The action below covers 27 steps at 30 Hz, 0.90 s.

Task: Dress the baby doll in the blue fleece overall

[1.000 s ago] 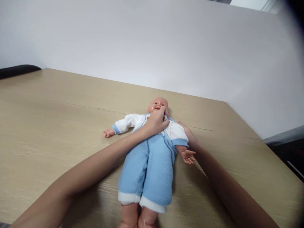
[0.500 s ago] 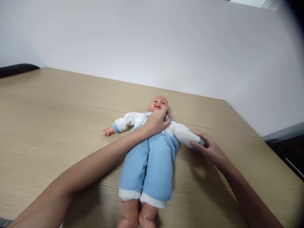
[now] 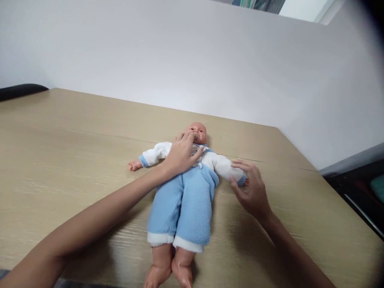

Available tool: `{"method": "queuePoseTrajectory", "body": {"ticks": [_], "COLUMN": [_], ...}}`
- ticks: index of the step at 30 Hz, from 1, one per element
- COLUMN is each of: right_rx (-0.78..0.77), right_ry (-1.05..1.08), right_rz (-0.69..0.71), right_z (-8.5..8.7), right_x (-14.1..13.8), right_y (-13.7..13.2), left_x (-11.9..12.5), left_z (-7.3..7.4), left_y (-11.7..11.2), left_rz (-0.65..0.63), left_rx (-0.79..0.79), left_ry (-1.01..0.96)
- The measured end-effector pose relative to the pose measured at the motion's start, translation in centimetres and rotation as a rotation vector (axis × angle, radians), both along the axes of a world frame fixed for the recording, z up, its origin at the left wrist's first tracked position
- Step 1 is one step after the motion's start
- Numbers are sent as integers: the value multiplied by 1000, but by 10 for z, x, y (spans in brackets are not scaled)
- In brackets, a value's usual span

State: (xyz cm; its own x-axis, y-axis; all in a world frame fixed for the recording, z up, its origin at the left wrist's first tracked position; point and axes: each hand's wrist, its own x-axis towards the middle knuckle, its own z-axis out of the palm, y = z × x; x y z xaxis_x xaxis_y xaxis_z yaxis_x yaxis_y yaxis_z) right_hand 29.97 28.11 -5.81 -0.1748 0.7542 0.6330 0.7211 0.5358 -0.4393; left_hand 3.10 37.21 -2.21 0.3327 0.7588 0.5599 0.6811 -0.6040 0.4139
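Note:
A baby doll (image 3: 183, 204) in a white top and blue fleece trousers lies on its back on the wooden table (image 3: 75, 140), head away from me. My left hand (image 3: 181, 154) rests on the doll's chest, its fingers reaching up to the chin and mouth. My right hand (image 3: 251, 188) is closed around the doll's right-side sleeve (image 3: 226, 168) at the wrist, covering the doll's hand. The doll's other arm (image 3: 147, 157) lies stretched out to the left on the table.
A white wall (image 3: 192, 60) stands behind the table's far edge. A dark rounded object (image 3: 18, 90) sits at the far left edge. The table's right edge drops off to a dark area (image 3: 357, 192).
My right hand came out from under the doll's shoulder and took hold of its sleeve, stretching that arm outward. My left hand shifted a little left on the chest, fingers now on the mouth.

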Motion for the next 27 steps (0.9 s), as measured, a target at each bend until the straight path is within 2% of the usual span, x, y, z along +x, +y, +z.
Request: {"method": "queuePoseTrajectory", "body": {"ticks": [2,4,8,11,13,16,19,24,27], "right_rx": [-122,-315,-543,-618,-651,-786,-866,-891,-919], "right_ry": [97,213,286,230,276,561,837,958,981], "right_rz": [107,200,220,256,298,336,314,322,336], "right_z": [1,-2,-8,-10,-12,-19,-24,-25,-28], "right_x": [-21,-36,-48,-45,-43,-45,-53,-61,-57], "right_y": [-7,-7,12,27,33,32,28,27,30], "left_x": [-18,-38,-73,-91,-100,-108,-110,-102,-100], "left_z": [-6,-16,-35,-40,-41,-41,-42,-47,-48], "left_y": [-11,-22,-41,-49,-51,-49,-45,-44,-44], "left_rz": [-1,7,-19,-41,-58,-126,-192,-304,-324], "left_rx": [-6,-64,-287,-400,-468,-567,-689,-977,-1031], "left_ry": [-64,-178,-359,-307,-253,-283,-426,-866,-955]}}
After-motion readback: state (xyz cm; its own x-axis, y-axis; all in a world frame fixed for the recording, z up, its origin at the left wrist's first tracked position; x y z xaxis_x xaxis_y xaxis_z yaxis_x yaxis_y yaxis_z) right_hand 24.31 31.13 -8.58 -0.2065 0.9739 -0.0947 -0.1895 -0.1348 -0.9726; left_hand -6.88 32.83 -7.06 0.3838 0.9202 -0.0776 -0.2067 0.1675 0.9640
